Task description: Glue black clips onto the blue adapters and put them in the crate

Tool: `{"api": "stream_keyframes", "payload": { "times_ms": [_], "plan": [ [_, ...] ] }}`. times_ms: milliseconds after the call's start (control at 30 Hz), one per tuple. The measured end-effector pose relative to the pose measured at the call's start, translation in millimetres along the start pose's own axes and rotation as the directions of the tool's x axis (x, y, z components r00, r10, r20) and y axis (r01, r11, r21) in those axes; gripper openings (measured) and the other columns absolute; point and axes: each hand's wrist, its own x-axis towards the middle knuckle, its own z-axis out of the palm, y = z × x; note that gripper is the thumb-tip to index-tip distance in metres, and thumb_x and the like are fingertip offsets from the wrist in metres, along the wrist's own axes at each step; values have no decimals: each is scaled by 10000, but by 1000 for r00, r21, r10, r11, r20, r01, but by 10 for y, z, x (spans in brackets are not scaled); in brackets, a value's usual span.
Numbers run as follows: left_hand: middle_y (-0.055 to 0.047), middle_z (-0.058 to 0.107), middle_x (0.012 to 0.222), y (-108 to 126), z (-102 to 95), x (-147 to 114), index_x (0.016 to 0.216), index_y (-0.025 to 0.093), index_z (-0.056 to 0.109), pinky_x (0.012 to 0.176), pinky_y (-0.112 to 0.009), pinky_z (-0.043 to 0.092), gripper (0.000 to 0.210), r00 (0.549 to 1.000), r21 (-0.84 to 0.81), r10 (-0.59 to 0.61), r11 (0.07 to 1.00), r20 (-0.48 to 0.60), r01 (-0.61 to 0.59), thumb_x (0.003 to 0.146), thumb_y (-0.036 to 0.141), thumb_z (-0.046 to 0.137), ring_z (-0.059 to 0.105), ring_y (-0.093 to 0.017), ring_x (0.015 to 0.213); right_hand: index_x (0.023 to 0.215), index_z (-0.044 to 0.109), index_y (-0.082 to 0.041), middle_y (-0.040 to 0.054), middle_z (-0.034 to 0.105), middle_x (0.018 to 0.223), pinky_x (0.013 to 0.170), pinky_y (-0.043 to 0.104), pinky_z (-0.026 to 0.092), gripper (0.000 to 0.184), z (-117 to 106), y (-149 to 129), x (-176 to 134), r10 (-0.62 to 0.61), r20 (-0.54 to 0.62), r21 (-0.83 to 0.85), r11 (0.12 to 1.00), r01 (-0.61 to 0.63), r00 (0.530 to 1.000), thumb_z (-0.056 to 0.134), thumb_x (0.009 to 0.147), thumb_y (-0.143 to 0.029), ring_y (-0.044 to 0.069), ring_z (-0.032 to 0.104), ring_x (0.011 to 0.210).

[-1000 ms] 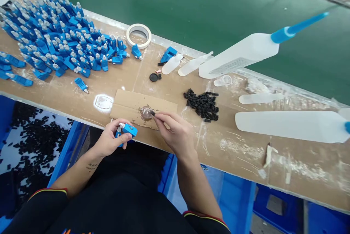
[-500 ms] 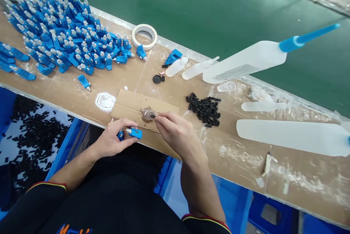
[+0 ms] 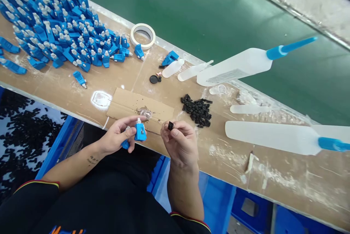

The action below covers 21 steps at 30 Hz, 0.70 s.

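My left hand (image 3: 117,137) is closed on a blue plastic part (image 3: 140,132) with a pale tip pointing up and an opening in its face. A second blue part (image 3: 125,144) is tucked in the same hand, mostly hidden by the fingers. Between the thumb and fingers of my right hand (image 3: 182,141) is a small black piece (image 3: 170,126), held apart from the blue part. Just beyond both hands, a strip of cardboard (image 3: 123,102) carries a clear, glossy puddle (image 3: 145,113).
A heap of blue parts (image 3: 62,33) covers the left of the bench. Small black pieces (image 3: 197,111) lie piled right of the cardboard. A tape roll (image 3: 132,37) and white squeeze bottles (image 3: 237,66) stand along the back; another bottle (image 3: 268,135) lies at right.
My right hand has lifted the black piece from the puddle and turned it up. My left hand has rotated the blue part so its tip points upward. The view has shifted slightly.
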Motion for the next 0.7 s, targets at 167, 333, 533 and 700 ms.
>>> {"api": "stream_keyframes", "payload": {
  "times_ms": [167, 333, 533, 700],
  "plan": [
    [-84, 721, 994, -4, 62, 4, 1407, 261, 566, 434, -167, 524, 476, 991, -151, -137, 979, 6, 136, 969, 396, 692, 693, -159, 714, 855, 802, -306, 5, 751, 812, 507, 255, 527, 95, -18, -7, -39, -111, 129, -154, 979, 130, 985, 876, 803, -277, 137, 656, 628],
    [-100, 667, 916, 41, 30, -5, 1291, 146, 703, 421, -167, 486, 472, 967, -84, -242, 965, 82, 249, 946, 468, 697, 609, -134, 673, 1030, 795, -295, 33, 791, 923, 770, 378, 620, 309, -11, -153, -18, -321, 500, -514, 637, 574, 804, 768, 841, -52, 205, 745, 845],
    [-61, 590, 836, 189, 29, -7, 1320, 132, 695, 436, -184, 475, 572, 934, 60, -340, 940, 113, 335, 936, 555, 655, 573, -141, 689, 1111, 761, -287, 49, 793, 966, 744, 379, 642, 300, 50, -330, 3, -195, 747, -493, 478, 727, 635, 696, 909, -76, 217, 759, 888],
    [-28, 625, 888, 342, 68, -70, 1452, 193, 546, 499, -196, 496, 582, 927, 241, -343, 922, 153, 301, 895, 290, 686, 572, -98, 618, 1086, 767, -312, 35, 778, 907, 674, 368, 622, 289, -1, -274, -58, -332, 662, -430, 566, 703, 672, 743, 877, -113, 213, 745, 795]
  ]
}}
